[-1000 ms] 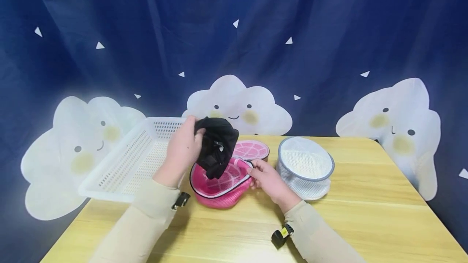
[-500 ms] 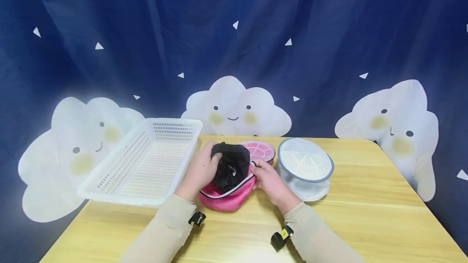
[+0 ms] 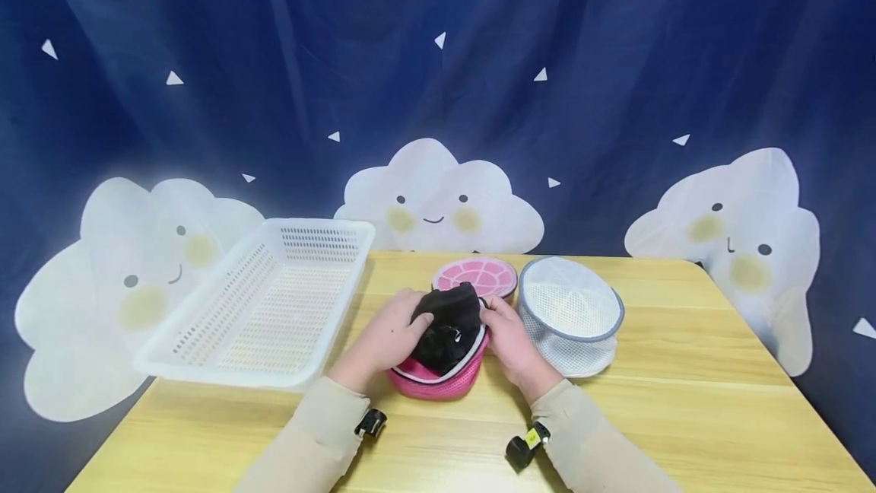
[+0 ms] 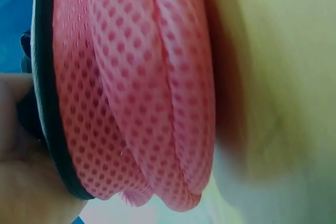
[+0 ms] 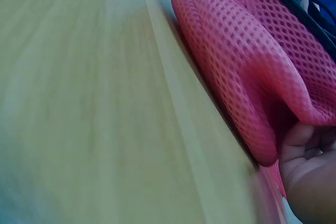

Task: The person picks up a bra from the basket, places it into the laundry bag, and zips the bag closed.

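A black piece of cloth with a small white mark point(image 3: 448, 326) is tucked partly into the mouth of a pink mesh laundry bag point(image 3: 438, 389). My left hand point(image 3: 397, 329) grips the cloth at the bag's left side, thumb on top. On the other side, my right hand point(image 3: 509, 341) pinches the bag's rim. The left wrist view is filled by the bag's bulging mesh wall point(image 4: 131, 93), with fingers at its dark-edged rim. In the right wrist view, the right hand point(image 5: 312, 166) curls against the dented pink mesh. Behind the opening lies the pink round lid point(image 3: 475, 276).
To the left stands a white perforated plastic basket point(image 3: 354, 280). A white mesh laundry bag with a grey rim point(image 3: 571, 303) stands to the right of the pink one. All are on a wooden table point(image 3: 705, 394), before a dark blue cloud-print curtain point(image 3: 438, 6).
My left hand has brought the black cloth down and rightward from above the pink bag into its mouth. The right hand has stayed at the rim, shifting slightly right with it.
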Action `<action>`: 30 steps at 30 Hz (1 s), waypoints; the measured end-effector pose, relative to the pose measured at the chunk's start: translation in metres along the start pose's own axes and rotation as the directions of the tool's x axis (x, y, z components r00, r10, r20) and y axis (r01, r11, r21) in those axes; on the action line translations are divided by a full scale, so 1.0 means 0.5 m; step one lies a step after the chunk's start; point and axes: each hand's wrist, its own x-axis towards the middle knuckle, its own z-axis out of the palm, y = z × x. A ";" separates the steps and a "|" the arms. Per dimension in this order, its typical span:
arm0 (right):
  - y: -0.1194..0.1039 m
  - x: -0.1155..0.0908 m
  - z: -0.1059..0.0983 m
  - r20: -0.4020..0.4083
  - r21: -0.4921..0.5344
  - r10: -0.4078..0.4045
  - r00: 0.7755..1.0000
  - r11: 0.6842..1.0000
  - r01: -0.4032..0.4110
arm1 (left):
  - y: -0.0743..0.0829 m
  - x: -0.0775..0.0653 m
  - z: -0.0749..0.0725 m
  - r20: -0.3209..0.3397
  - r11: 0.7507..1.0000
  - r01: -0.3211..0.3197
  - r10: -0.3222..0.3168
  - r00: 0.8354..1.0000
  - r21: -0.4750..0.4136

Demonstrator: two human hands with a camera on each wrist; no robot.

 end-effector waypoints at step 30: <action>-0.011 -0.003 0.009 -0.151 0.060 -0.166 0.975 0.982 0.177 | 0.017 -0.018 0.009 -0.041 0.901 0.086 -0.076 0.996 0.424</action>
